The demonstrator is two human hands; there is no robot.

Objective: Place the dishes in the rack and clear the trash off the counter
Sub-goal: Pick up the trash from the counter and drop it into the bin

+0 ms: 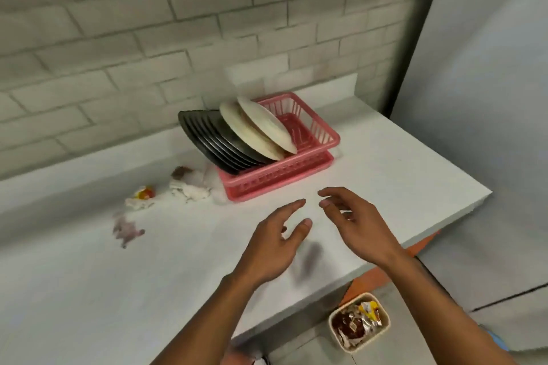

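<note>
At lower centre of the frame, both hands, left [274, 241] and right [353, 225], are held empty above the desk [385, 163], fingers spread. Plates [237, 136] are stacked in the pink rack [314, 139] at centre; crumpled trash [189, 187] is seen at left.

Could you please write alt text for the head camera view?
Two empty hands, left hand and right hand, hover open over a white counter. Behind them a pink rack holds plates; crumpled trash lies to its left.

Both hands [271, 241] [354, 224] empty (fingers spread)
</note>
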